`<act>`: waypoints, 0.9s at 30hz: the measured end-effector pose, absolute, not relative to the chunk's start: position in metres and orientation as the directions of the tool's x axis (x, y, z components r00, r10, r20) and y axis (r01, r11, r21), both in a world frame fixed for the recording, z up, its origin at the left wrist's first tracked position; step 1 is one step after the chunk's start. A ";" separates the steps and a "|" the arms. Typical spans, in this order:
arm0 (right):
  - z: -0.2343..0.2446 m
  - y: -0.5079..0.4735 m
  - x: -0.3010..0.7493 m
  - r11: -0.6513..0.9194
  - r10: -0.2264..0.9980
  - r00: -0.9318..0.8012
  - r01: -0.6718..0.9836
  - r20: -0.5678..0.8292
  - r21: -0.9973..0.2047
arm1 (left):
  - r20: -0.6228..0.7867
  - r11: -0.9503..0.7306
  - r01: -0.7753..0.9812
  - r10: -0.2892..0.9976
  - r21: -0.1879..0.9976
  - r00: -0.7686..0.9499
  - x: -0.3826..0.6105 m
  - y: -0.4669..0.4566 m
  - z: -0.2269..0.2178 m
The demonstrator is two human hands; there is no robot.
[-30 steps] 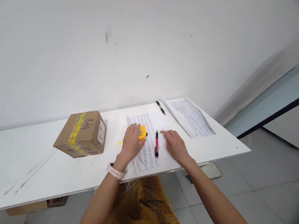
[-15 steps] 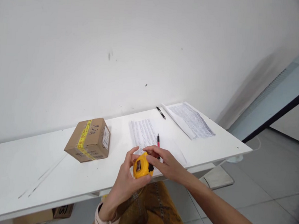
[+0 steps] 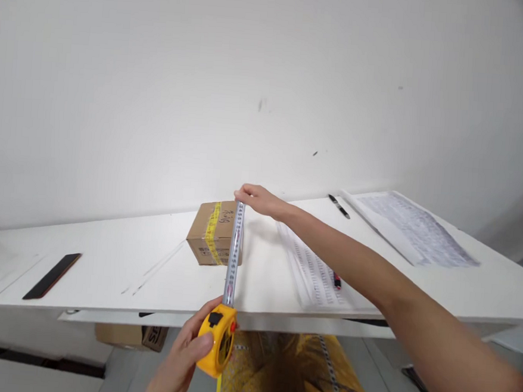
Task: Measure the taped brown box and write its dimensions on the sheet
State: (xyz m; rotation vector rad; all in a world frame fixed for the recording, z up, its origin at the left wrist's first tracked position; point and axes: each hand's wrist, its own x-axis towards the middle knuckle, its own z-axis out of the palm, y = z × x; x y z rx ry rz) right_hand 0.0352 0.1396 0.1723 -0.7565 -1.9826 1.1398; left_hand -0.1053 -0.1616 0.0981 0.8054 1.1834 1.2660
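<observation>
My left hand (image 3: 185, 349) is closed around the yellow case of a tape measure (image 3: 216, 342), low in front of the table edge. From the case a silver blade (image 3: 234, 254) with printed numbers runs up and away, past the right side of a cardboard box (image 3: 202, 223). At the far end, my right hand (image 3: 256, 198) pinches the blade's tip near the box's far right corner. Whether the tip touches the box I cannot tell. The box carries yellow tape and black handwriting on top.
On the white table (image 3: 161, 278) lie printed sheets (image 3: 305, 265), a red-and-black pen (image 3: 337, 281) partly behind my right forearm, a black pen (image 3: 339, 206) and more papers (image 3: 416, 228). At left is a flat dark strip (image 3: 52, 276). Another carton (image 3: 130, 335) sits below the table.
The tape blade has been pulled out. My right hand has moved up and away to the box's far corner, while the left went lower with the case. The view has shifted left.
</observation>
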 end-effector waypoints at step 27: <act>0.116 0.197 -0.067 0.146 0.779 -0.621 0.054 0.081 -0.988 | -0.337 0.140 -0.544 0.899 0.827 -0.281 -0.107 -0.166 0.115</act>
